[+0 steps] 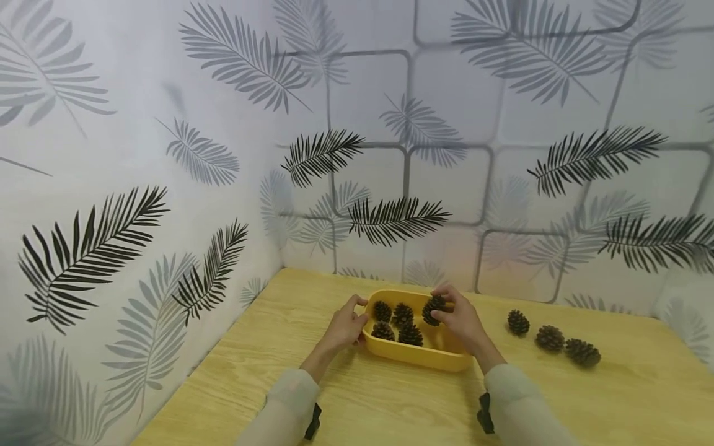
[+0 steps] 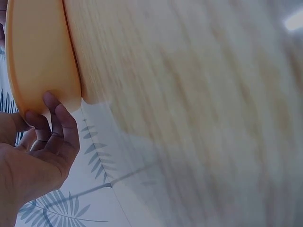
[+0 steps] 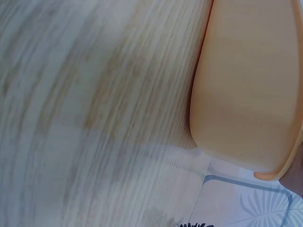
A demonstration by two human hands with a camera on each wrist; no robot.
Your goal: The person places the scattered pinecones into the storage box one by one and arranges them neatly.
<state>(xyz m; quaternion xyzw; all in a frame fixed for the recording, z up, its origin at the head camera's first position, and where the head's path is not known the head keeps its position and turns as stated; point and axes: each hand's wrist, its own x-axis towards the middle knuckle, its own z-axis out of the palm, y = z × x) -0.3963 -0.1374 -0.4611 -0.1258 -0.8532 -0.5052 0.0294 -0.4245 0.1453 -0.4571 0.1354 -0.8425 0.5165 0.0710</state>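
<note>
Four brown pine cones already lie in the oval yellow plastic tray; the right hand pinches a fifth pine cone over its two o'clock rim. Three loose cones wait at three o'clock on the pale wooden table. The left hand grips the tray's nine o'clock rim.

Three loose pine cones lie on the wooden table before leaf-patterned walls.

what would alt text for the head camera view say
A person's right hand holds a pine cone over a yellow tray with four pine cones in it, while the left hand grips the tray's left end. The tray sits on a wooden table; three more pine cones lie to its right, before leaf-patterned walls.
</note>
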